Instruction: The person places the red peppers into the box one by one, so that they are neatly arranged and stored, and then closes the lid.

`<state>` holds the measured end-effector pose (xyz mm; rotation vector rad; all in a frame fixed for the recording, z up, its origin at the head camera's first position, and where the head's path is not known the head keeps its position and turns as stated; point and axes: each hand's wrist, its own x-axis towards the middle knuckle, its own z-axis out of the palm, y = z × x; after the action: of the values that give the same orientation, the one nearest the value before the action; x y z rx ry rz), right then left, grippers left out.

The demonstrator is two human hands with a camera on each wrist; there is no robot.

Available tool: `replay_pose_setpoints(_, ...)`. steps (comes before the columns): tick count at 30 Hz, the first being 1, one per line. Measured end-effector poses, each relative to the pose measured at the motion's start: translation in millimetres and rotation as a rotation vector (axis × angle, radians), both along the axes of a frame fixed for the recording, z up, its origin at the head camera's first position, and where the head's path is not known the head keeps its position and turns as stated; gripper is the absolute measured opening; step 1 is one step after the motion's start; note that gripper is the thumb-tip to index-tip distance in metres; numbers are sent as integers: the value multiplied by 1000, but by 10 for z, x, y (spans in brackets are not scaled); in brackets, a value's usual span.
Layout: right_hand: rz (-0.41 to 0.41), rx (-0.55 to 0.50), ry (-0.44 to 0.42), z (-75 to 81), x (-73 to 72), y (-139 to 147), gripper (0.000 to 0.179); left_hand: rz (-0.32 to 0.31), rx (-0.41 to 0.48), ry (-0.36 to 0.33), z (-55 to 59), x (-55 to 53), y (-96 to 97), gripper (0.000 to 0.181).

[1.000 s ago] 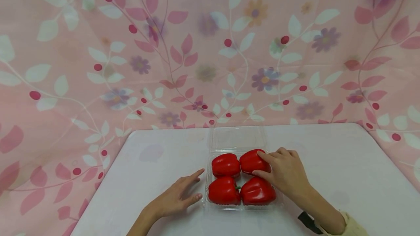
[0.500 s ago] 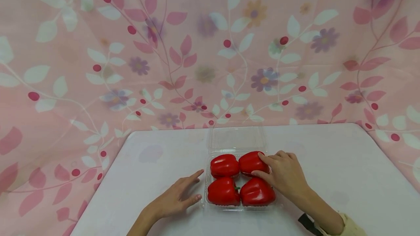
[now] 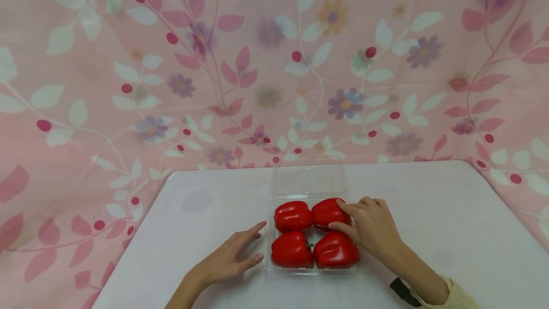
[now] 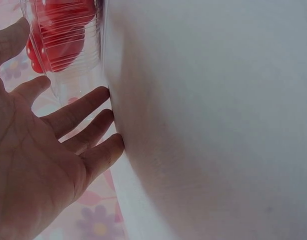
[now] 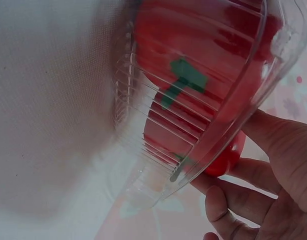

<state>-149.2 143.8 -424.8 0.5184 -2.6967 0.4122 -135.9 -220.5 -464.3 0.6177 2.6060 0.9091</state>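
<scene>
Several red bell peppers lie in two rows in a clear plastic clamshell box, its lid folded back behind it. My right hand holds the back right bell pepper between thumb and fingers. Green stems show through the ribbed box wall in the right wrist view. At the box's left side is my left hand, its fingers spread and holding nothing. Three of its fingertips rest on the tabletop in the left wrist view. The back left pepper and both front peppers lie untouched.
A white table with rounded corners bears the box. Behind it hangs a pink curtain printed with leaves and flowers. A black band shows by the right wrist, near a pale yellow sleeve.
My right hand and the back right bell pepper have come down very slightly toward the front. The left hand keeps its place.
</scene>
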Motion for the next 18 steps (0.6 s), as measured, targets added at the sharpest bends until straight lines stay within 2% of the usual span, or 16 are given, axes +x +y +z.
replay_pose_setpoints(18, 12, -46, -41, -53, -26, -18, 56, -11, 6, 5, 1, -3, -8, 73)
